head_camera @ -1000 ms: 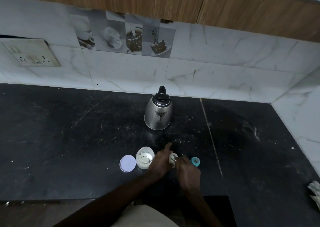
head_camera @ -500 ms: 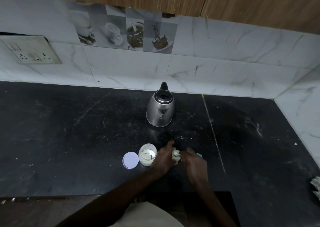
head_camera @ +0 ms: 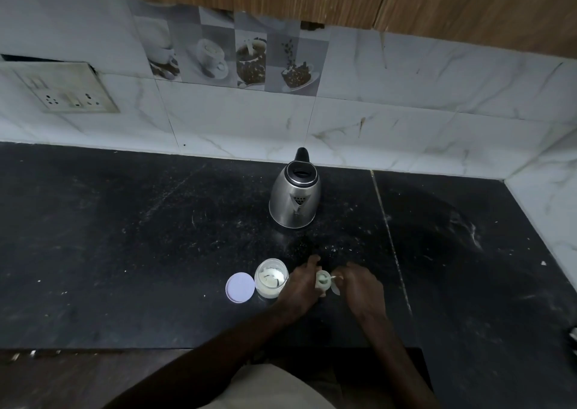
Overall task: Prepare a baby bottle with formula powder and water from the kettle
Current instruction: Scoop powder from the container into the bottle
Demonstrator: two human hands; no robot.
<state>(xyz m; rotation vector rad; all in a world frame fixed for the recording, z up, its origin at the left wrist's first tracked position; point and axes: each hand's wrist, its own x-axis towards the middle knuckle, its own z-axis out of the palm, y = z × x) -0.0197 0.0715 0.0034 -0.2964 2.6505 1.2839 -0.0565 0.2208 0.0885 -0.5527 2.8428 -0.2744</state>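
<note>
On counter (head_camera: 125, 252): left hand (head_camera: 298, 287) gripping bottle (head_camera: 322, 279), right hand (head_camera: 359, 287) pinching scoop (head_camera: 333, 278) w/ powder; jar (head_camera: 271, 279) open, kettle (head_camera: 295, 198) untouched, water pending.

A black stone countertop (head_camera: 125, 252), scuffed and dusted with pale specks, is bounded at the back and the right by white marbled wall tiles, and a thin seam is seen running across it from back to front. A steel kettle (head_camera: 295, 201) is stood upright toward the back, with an open jar of white powder (head_camera: 271, 278) set well in front of it and a round lilac lid (head_camera: 239, 287) laid flat just beside the jar's left side. A small pale bottle (head_camera: 323, 280) is stood just right of the jar, and a scatter of crumbs is seen between it and the kettle.
</note>
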